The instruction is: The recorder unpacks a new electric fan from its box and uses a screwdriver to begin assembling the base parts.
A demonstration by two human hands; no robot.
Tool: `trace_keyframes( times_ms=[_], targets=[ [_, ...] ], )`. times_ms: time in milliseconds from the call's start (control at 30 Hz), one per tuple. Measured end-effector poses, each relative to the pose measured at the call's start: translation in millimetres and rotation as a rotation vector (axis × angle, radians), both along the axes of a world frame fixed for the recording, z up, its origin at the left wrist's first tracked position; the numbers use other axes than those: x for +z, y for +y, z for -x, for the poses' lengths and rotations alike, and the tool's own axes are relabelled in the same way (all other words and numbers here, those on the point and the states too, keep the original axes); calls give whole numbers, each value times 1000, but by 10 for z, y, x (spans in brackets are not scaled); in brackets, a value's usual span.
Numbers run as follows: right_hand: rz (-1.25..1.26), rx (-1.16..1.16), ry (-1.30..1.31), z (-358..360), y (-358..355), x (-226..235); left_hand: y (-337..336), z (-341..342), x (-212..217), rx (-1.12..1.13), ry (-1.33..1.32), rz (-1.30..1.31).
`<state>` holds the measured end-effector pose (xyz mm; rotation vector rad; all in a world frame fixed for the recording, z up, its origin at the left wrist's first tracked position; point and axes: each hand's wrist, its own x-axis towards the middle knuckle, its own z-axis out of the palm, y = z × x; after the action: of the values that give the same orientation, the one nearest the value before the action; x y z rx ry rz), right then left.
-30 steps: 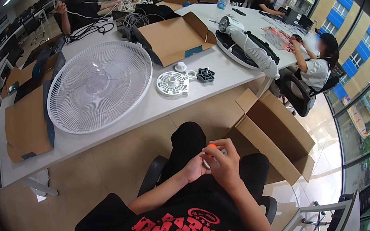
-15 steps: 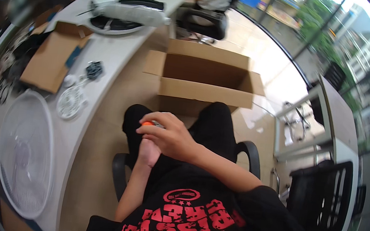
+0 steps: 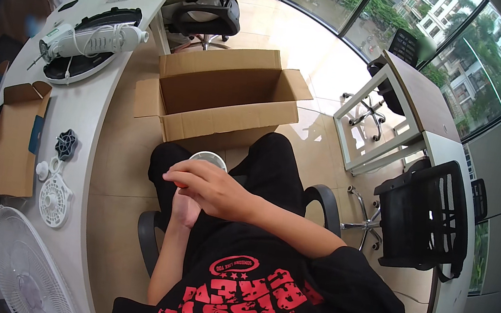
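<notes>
At left on the worktop (image 3: 93, 102): white fan grille (image 3: 30, 266) near, slotted white disc (image 3: 54, 201) farther. Over the lap (image 3: 270, 159): orange piece (image 3: 180, 184) clasped under the curled right hand (image 3: 210, 189); left hand (image 3: 185, 210) below, partly covered, cannot tell if grasping; white-rimmed part (image 3: 208, 158) just beyond. At right: black chair (image 3: 421, 216).

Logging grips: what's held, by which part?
The right hand partly covers an orange object and a white round piece; where it or the left hand grips cannot be told.

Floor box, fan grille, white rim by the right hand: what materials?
Floor box: matte brown cardboard, folded flaps. Fan grille: likely satin white plastic; fine even ribs, coated metal possible. White rim: perhaps smooth plastic, evenly pale; right hand hides much.
</notes>
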<state>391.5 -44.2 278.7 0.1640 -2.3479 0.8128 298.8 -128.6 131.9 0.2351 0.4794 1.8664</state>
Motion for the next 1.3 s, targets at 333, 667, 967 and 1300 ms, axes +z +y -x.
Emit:
trace_keyframes(
  times_ms=[333,667,967,1300],
  targets=[
    [22,-127,77,45,-23,-55,-17,-1,56,36,-18,149],
    [85,62,-24,82,-305,-94,-257,-53,-41,64,-39,99],
    [33,98,106,206,-533,-23,-564,-80,-293,90,-90,63],
    [121,278,38,235,-771,-92,-943,-212,-294,412,-133,62]
  ],
)
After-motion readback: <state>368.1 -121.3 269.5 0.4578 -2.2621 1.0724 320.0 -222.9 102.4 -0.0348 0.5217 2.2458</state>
